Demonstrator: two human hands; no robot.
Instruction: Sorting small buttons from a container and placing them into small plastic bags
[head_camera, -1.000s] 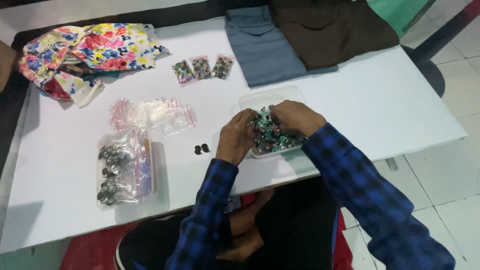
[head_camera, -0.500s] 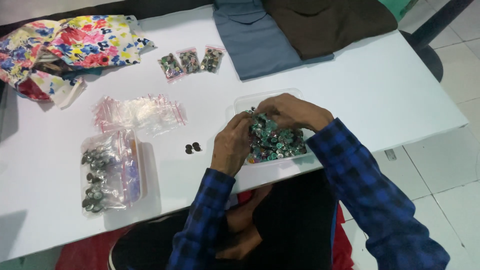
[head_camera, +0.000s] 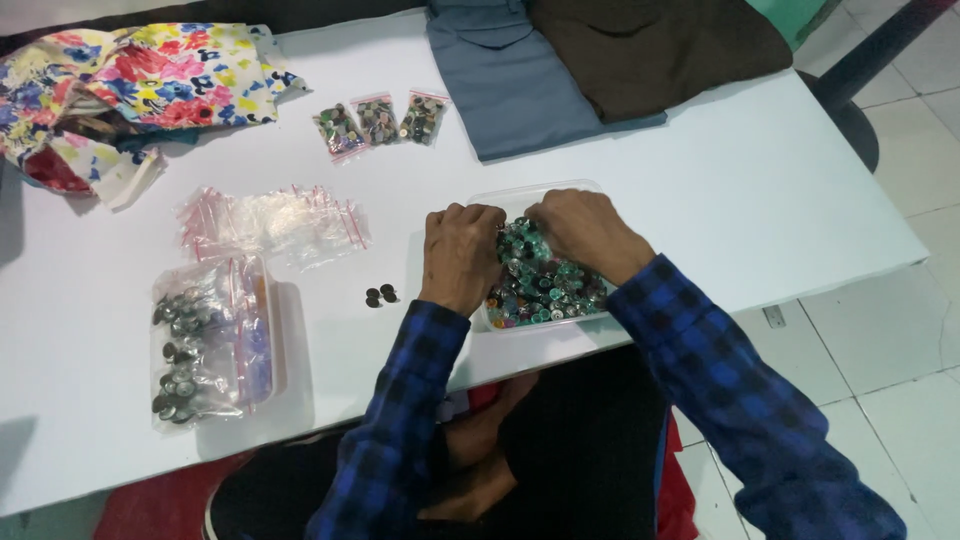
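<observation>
Compared with half a second earlier, the hands had changed little: both stayed over the clear plastic tub (head_camera: 590, 193) at the near edge of the white table (head_camera: 800, 180). The left hand (head_camera: 460, 255) sat slightly further up over the tub's left rim; the right hand (head_camera: 585, 232) remained over its far side. The view had shifted a little, so the table items sat lower and to the right in frame; none had been moved.

Fingers: both hands were curled, fingertips dipped together into the buttons (head_camera: 545, 285). Whether any button was pinched between them could not be told; the knuckles hid the tips.

Containers and contents:
- The clear plastic tub held a heap of mixed small buttons, mostly green, silver and dark.
- Left of it, a second clear tub (head_camera: 275, 335) carried a zip bag of metal buttons (head_camera: 195, 345), grey and dull, lying across it.
- Beyond that, a loose pile of empty zip bags (head_camera: 270, 218) with red seal strips.
- Further back, three small filled zip bags (head_camera: 378, 122) lay in a row, each with assorted buttons.

Two dark loose buttons (head_camera: 379, 295) lay on the bare table, just left of the left hand, not touching it.

Folded cloth at the far edge: a floral fabric (head_camera: 140, 80), a blue-grey garment (head_camera: 500, 80), a brown garment (head_camera: 650, 50).
</observation>
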